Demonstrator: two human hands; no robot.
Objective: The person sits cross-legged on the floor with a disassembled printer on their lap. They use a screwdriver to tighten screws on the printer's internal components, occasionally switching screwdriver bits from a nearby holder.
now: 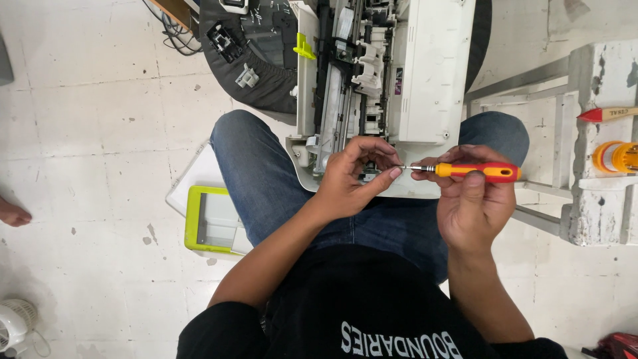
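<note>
Fingers of your right hand [473, 194] are curled shut around the red-and-yellow screwdriver [475, 171], held level with its shaft pointing left. Your left hand [352, 174] pinches the metal tip between thumb and fingertips, just over the front edge of the opened white printer [425, 80] resting across your knees, forearms angled inward.
</note>
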